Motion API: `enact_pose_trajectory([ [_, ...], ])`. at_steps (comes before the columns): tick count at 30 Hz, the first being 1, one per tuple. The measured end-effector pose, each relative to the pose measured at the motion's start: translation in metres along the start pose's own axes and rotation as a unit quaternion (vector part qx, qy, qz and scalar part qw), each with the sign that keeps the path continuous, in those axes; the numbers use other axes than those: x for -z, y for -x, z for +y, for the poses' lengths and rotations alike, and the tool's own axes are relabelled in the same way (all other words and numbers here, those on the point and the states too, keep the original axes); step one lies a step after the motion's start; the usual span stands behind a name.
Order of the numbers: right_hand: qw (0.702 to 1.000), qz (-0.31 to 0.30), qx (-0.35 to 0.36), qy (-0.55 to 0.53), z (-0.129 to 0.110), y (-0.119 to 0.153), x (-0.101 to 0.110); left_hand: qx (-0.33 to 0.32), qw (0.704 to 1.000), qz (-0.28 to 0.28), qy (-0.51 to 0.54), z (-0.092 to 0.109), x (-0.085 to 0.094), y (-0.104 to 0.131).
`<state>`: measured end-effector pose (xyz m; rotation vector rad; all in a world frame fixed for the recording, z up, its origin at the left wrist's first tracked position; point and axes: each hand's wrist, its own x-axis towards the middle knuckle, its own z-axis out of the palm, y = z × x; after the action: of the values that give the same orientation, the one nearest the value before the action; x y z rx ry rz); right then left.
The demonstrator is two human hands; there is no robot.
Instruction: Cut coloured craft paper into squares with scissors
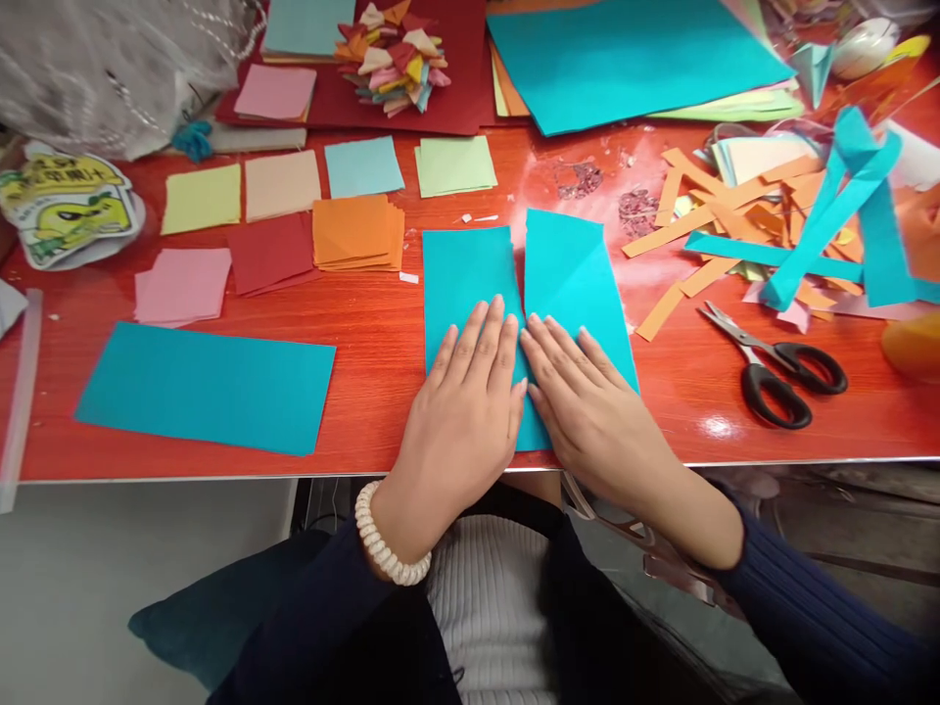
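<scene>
A blue sheet of paper (470,264) lies at the table's front edge, parted by a slit from its far side down to my fingertips. My left hand (470,392) rests flat on its left half, fingers stretched forward. On the right half (569,259), my right hand (594,406) lies flat too, its fingertips close to the slit. That half is slightly turned outward and faintly creased. Whether the two halves still join under my hands is hidden. Left of them lies a blue paper strip (206,387). Black-handled scissors (771,362) lie to the right with blades slightly apart.
Small square paper stacks in orange (356,233), red (270,253), pink (183,284) and other colours lie at left. Orange and blue offcuts (734,220) are heaped at right. Behind are large blue sheets (638,59) and a folded-paper cluster (393,59).
</scene>
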<state>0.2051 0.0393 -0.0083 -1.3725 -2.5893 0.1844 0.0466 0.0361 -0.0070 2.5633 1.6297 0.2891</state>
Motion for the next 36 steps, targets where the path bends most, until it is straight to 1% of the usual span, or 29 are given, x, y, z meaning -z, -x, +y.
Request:
enact_pose_trajectory([
  [2, 0.999, 0.001, -0.022, 0.025, -0.001, 0.000, -0.008, -0.008, 1.000, 0.001, -0.004, -0.001, -0.003, 0.003],
  [4, 0.999, 0.006, -0.034, 0.038, 0.000, 0.000, -0.011, -0.002, 1.000, 0.002, -0.007, 0.000, -0.006, 0.006],
  [11, 0.997, 0.008, -0.055, 0.058, -0.002, 0.001, -0.009, 0.060, 0.998, -0.003, -0.003, 0.011, -0.007, 0.008],
  [22, 0.996, 0.014, -0.069, 0.046, -0.004, 0.000, -0.013, 0.072, 0.997, -0.013, -0.006, 0.014, -0.006, 0.009],
  [24, 0.997, 0.017, -0.066, 0.023, 0.000, 0.002, -0.013, 0.072, 0.997, -0.011, -0.004, 0.014, -0.007, 0.009],
  [27, 0.995, 0.029, -0.063, -0.078, 0.009, 0.009, -0.007, 0.060, 0.998, -0.002, 0.003, 0.011, -0.005, 0.009],
  [29, 0.984, 0.062, -0.076, -0.150, 0.013, 0.014, 0.002, 0.049, 0.999, 0.016, 0.006, 0.010, 0.000, 0.010],
  [30, 0.979, 0.085, -0.078, -0.168, 0.013, 0.016, 0.007, 0.045, 0.999, 0.027, 0.006, 0.010, 0.002, 0.010],
  [32, 0.978, 0.120, -0.065, -0.158, 0.011, 0.017, 0.015, 0.042, 0.998, 0.040, 0.007, 0.010, 0.005, 0.011],
  [33, 0.981, 0.122, -0.048, -0.142, 0.010, 0.017, 0.016, 0.038, 0.998, 0.040, 0.008, 0.011, 0.005, 0.011],
  [34, 0.985, 0.114, -0.031, -0.123, 0.008, 0.016, 0.015, 0.031, 0.999, 0.036, 0.008, 0.011, 0.005, 0.012],
  [36, 0.994, 0.076, -0.008, -0.082, 0.005, 0.013, 0.009, 0.012, 1.000, 0.018, 0.005, 0.013, 0.001, 0.012],
])
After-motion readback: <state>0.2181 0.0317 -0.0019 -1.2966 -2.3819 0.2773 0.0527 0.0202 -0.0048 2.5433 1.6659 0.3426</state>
